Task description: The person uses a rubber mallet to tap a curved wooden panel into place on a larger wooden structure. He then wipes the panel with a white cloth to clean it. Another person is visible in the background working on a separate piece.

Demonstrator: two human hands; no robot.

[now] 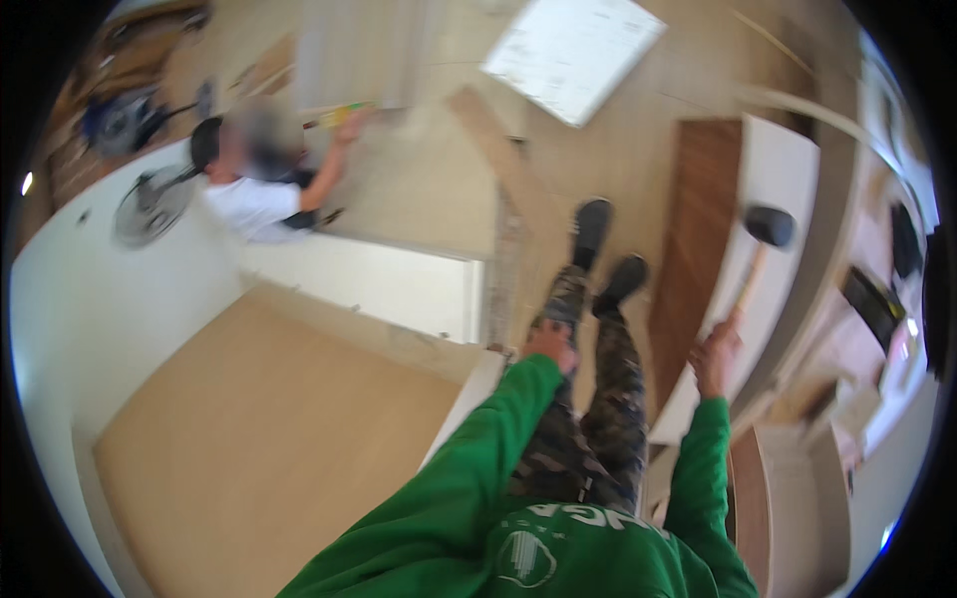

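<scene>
The right hand [714, 351] has a closed grip around the wooden handle of a rubber mallet [760, 247], whose black head is raised above and ahead of the hand, over a long white panel [773, 184] that lies beside a dark brown board [698, 229] on the floor. The mallet head does not touch the panel; it hangs in the air, apart from it. The left hand [551, 344] rests on the person's own knee, fingers curled over the camouflage trouser leg, holding no tool.

To the left stands a large white cabinet carcass [379, 284] with a light wooden bottom panel [269, 439]. Its walls look joined already, so the box seems largely put together, though no door or shelf shows in it. The white panel and brown board by the mallet lie loose, which suggests they are not yet fitted. Whether the mallet has anything to strike just now cannot be told.

Farther off, a second person [261, 194] in a white shirt crouches by the far wall of the cabinet, one arm stretched toward a yellow tool [339, 115]. A white sheet [573, 50] lies on the floor beyond.
</scene>
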